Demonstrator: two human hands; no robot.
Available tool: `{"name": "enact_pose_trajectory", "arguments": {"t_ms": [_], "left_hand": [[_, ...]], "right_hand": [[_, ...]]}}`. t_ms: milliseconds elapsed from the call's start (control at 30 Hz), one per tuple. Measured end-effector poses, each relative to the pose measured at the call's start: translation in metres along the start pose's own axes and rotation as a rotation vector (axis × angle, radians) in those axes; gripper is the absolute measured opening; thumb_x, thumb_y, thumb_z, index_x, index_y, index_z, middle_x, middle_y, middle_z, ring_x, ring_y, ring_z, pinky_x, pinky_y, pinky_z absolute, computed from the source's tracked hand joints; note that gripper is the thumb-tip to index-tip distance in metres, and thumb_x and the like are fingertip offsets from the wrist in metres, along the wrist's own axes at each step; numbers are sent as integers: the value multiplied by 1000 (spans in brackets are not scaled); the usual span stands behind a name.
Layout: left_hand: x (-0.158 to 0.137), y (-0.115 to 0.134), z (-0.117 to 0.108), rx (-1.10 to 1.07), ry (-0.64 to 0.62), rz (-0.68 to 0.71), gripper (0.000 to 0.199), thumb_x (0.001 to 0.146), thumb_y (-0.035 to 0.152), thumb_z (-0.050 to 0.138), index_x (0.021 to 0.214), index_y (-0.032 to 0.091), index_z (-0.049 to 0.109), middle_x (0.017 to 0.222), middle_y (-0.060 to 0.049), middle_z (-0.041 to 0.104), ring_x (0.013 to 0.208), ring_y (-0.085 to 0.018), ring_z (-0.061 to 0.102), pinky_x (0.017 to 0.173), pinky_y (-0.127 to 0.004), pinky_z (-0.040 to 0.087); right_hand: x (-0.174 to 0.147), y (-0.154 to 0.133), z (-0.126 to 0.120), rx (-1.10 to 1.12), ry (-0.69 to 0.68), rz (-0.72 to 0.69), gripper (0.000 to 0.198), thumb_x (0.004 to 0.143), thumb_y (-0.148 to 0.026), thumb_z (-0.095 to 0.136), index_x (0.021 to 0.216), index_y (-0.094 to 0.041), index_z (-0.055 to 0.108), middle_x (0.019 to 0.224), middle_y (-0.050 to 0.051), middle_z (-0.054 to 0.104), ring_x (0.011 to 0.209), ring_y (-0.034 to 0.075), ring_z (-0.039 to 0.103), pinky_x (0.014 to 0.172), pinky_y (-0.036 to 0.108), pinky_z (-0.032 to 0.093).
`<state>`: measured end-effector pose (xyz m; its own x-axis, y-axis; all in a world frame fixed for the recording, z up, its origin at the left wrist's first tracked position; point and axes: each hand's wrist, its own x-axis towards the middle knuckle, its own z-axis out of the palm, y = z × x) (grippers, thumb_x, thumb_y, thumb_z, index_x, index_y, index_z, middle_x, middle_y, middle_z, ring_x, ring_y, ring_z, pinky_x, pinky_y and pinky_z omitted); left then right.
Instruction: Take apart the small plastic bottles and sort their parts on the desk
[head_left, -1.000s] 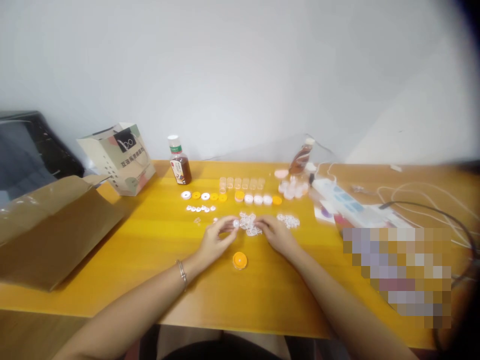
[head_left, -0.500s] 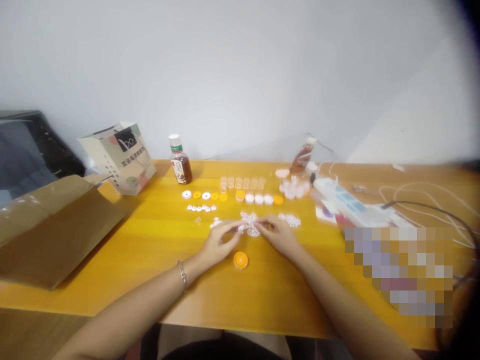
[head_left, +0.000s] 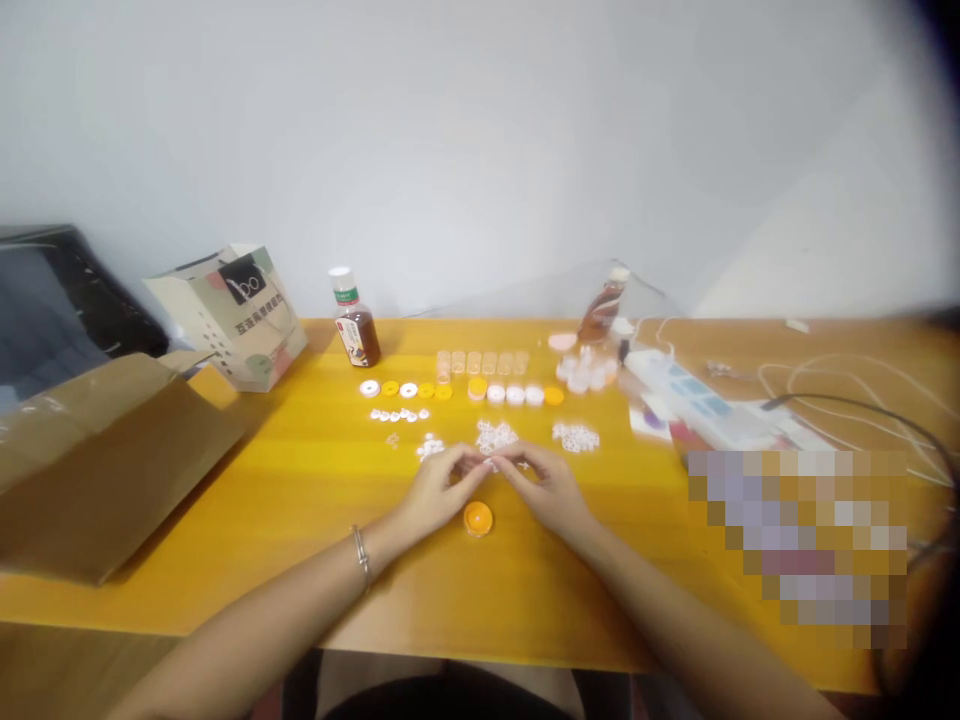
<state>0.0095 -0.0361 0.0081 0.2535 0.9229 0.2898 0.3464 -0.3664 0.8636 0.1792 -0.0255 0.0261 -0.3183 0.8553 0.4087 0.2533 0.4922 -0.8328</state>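
Observation:
My left hand (head_left: 444,486) and my right hand (head_left: 547,486) meet fingertip to fingertip over the table. Both are pinched on a small white piece (head_left: 490,463), mostly hidden by the fingers, its kind too small to make out. Just beyond the fingers lies a pile of small white pieces (head_left: 496,436). An orange round cup-like part (head_left: 478,518) sits on the table below the hands. To the left of the left fingers is a cluster of white round bits (head_left: 430,446); another white pile (head_left: 576,438) lies to the right.
Rows of white and yellow rings (head_left: 409,390), orange and white caps (head_left: 515,395) and clear small cups (head_left: 490,363) stand farther back. Behind them are two brown bottles (head_left: 358,335) (head_left: 602,312). A cardboard box (head_left: 112,470) and paper bag (head_left: 247,320) stand left; a power strip (head_left: 686,395) lies right.
My hands have drawn together and slightly nearer to me, away from the middle pile. Their fingertips now meet around the small white piece, which the left hand held before.

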Motion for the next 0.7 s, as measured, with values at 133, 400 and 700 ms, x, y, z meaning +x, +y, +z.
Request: {"name": "enact_pose_trajectory", "arguments": {"t_ms": [133,400,700], "left_hand": [[-1,2,1,29,-43,-35,32,87,37,43,75,14,62,69,-3,63,65,-13,57,62,-22,44],[1,0,8,-108,-54,-88,35,85,38,44,71,12,62,65,-4,61,62,-13,54,60,-22,43],[5,2,3,-356,-92,-112,33,82,41,50,71,11,60,65,-3,58,60,-11,53,60,-22,43]], "right_hand": [[0,-7,0,91,-40,80,15,81,-32,54,76,-19,59,73,2,63,70,15,58,68,28,47],[2,-11,0,374,-115,266,20,79,-35,56,69,-19,48,58,-4,54,52,9,49,53,23,40],[3,-9,-2,421,-159,232,20,84,-36,49,75,-19,50,60,-3,52,52,8,47,52,22,39]]}}
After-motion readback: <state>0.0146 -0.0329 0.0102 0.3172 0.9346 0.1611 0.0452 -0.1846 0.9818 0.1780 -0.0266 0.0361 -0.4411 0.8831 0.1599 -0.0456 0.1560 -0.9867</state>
